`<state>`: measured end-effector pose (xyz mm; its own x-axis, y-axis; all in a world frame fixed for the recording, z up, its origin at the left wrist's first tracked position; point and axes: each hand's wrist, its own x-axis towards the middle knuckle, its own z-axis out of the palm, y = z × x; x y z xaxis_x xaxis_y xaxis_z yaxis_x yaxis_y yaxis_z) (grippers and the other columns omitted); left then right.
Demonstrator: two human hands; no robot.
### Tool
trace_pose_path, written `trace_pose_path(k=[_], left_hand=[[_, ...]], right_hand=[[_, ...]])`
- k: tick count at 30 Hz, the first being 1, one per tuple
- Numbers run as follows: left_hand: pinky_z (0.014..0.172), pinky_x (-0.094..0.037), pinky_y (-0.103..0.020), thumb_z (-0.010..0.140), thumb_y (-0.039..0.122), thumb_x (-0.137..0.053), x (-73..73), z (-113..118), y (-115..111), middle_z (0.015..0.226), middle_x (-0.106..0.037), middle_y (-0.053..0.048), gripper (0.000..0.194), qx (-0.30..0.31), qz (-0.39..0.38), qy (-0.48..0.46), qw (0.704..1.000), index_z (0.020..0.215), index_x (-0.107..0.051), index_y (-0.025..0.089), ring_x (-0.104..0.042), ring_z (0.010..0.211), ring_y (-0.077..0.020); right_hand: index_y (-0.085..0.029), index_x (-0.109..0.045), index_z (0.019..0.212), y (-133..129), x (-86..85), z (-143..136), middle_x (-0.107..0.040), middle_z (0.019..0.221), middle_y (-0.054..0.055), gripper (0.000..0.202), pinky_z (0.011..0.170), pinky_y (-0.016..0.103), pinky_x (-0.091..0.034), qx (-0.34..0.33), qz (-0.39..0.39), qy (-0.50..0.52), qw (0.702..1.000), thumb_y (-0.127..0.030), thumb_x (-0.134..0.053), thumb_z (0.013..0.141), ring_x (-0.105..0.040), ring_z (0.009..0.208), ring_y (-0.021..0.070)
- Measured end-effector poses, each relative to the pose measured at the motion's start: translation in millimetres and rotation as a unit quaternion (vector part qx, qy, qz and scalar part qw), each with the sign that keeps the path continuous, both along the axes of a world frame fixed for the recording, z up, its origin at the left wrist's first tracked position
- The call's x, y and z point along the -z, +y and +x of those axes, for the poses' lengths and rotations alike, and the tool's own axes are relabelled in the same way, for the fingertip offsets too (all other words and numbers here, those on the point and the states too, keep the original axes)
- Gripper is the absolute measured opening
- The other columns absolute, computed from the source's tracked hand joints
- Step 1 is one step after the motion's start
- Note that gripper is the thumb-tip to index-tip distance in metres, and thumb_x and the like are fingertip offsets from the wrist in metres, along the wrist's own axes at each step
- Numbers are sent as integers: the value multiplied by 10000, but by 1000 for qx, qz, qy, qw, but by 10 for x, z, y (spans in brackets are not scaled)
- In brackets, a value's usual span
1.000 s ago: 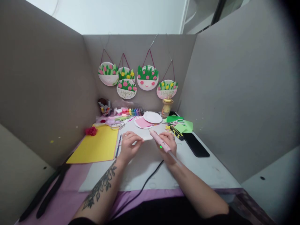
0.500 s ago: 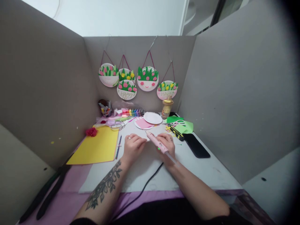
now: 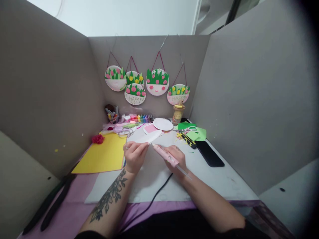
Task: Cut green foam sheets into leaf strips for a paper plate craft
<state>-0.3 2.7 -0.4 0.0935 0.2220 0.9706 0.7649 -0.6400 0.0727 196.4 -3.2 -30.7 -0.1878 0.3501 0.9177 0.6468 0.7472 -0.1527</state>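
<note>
My left fingers pinch the white paper piece, its long axis slanting forward-right from them, while my right fingers grip the pink glue gun, nozzle just beside the pinch.

The tattooed left forearm reaches forward and inward, its hand curled with thumb and fingertips pinched together. The right forearm angles in from the opposite side, its hand closed in a grip, apart from the other.

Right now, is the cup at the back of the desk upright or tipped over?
Upright: the cup stands with its wide rim at the top.
</note>
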Motion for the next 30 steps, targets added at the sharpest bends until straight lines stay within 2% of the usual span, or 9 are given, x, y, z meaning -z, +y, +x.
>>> trace_pose_path(k=[5, 9, 15, 21, 27, 30], left_hand=[[748, -416, -307, 779, 162, -693, -18, 10, -17, 669, -677, 14, 170, 1, 4, 9, 1000, 915, -695, 265, -549, 689, -150], [740, -425, -316, 774, 167, -699, -19, 7, -17, 662, -681, 12, 156, -11, 9, 16, 1000, 896, -709, 263, -555, 685, -153], [742, -423, -321, 799, 198, -677, -10, 4, -16, 658, -675, 6, 124, -20, -5, 16, 1000, 890, -718, 271, -561, 687, -154], [746, -409, -316, 783, 178, -693, -20, 8, -21, 652, -670, 15, 144, -18, 3, 21, 1000, 895, -707, 267, -548, 698, -156], [733, -407, -324, 807, 212, -672, -23, 8, -18, 629, -657, 9, 100, -32, -1, 23, 999, 874, -720, 269, -566, 685, -153], [728, -412, -324, 804, 213, -674, -23, 8, -17, 629, -661, 8, 97, -41, 2, 27, 999, 868, -724, 267, -568, 678, -152]], right_hand=[[-194, -672, 1001, 9, 15, 4, -698, 764, 43, 168, 686, 328, -470, 5, -6, 18, 1000, -171, -541, 899, -620, 708, 173], [-210, -671, 1035, 9, 19, 0, -696, 749, 31, 197, 660, 323, -464, 1, -7, -15, 1000, -173, -533, 899, -607, 683, 171], [-214, -666, 1046, 3, 9, -6, -702, 763, 38, 206, 678, 323, -474, 16, -7, 12, 1000, -185, -514, 910, -624, 713, 177], [-210, -678, 989, 3, 23, -16, -671, 691, 29, 201, 653, 326, -453, 5, -13, -27, 1000, -188, -493, 914, -591, 664, 178], [-209, -662, 1071, -2, -18, 3, -694, 743, 36, 225, 660, 318, -460, 13, -10, 3, 1000, -188, -506, 911, -618, 705, 179], [-203, -667, 1067, -8, -13, -5, -689, 733, 33, 231, 656, 316, -459, 11, -10, -18, 1000, -183, -496, 912, -608, 686, 175]])
